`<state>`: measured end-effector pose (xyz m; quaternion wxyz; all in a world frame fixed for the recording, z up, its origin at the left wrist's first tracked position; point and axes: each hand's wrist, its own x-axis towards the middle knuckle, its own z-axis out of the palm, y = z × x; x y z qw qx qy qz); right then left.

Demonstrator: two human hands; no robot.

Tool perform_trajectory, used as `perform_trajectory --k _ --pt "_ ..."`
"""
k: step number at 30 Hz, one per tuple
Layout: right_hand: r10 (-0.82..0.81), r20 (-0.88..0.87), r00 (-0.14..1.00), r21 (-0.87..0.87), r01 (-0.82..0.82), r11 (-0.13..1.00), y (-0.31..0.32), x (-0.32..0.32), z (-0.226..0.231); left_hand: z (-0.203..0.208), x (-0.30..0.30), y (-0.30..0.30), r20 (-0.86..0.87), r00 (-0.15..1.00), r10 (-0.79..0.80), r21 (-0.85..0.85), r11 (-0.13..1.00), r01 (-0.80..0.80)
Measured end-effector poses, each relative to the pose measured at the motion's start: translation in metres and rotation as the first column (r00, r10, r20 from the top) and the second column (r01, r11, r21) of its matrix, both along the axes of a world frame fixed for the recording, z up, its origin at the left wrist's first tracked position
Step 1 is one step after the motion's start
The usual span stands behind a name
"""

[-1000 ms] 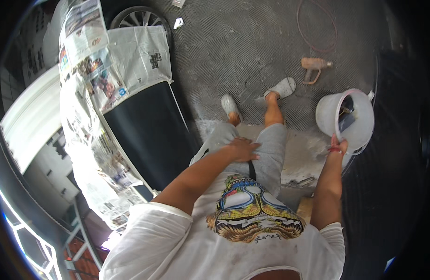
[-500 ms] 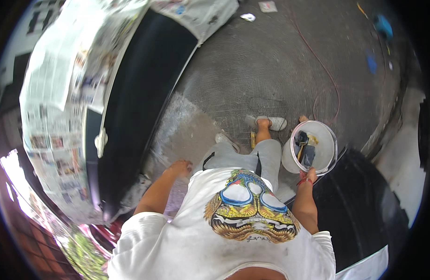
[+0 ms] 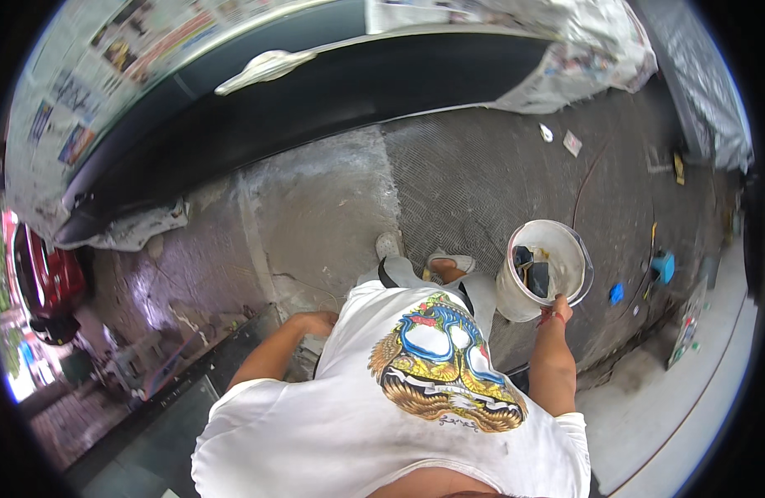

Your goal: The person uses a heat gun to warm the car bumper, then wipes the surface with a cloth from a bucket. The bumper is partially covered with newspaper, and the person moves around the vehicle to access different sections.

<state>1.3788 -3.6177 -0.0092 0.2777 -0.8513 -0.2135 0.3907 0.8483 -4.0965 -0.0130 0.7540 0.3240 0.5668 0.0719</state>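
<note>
My right hand (image 3: 557, 309) is closed on the near edge of a white bucket (image 3: 511, 292), at my right side. Inside the bucket are a dark rectangular block (image 3: 537, 279), another dark piece, and something yellowish partly hidden. My left hand (image 3: 317, 323) hangs by my left hip, away from the car; its fingers are too hidden to read. Ahead of me is the black side panel (image 3: 341, 90) of a car, with a covered, light-coloured door handle (image 3: 266, 66). Newspaper (image 3: 150, 46) masks the parts around the panel.
Below the car runs a grey concrete floor (image 3: 324, 199) with a textured dark section. A dark hose or cord (image 3: 583, 187) crosses it. Blue items (image 3: 663, 266) lie at the right, near a pale wall (image 3: 689, 415). A red car (image 3: 50, 274) stands far left.
My view has turned left, so the masked car now lies across the top instead of down the left side. The bucket has stayed in my right hand.
</note>
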Motion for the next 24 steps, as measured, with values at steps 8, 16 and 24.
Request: perform_trajectory --k 8,16,24 --pt "0.343 0.150 0.927 -0.116 -0.328 0.937 0.071 -0.154 0.018 0.005 0.063 -0.052 -0.157 0.929 0.336 0.122 0.940 -0.319" --pt "0.696 -0.015 0.717 -0.121 -0.693 0.711 0.080 -0.268 -0.013 0.048 0.168 -0.088 -0.141 0.760 0.634 0.076 0.773 -0.630" --pt "0.929 0.059 0.366 -0.134 -0.919 0.371 0.045 -0.400 -0.056 0.063 0.214 -0.052 -0.257 0.591 0.765 0.029 0.617 -0.787"
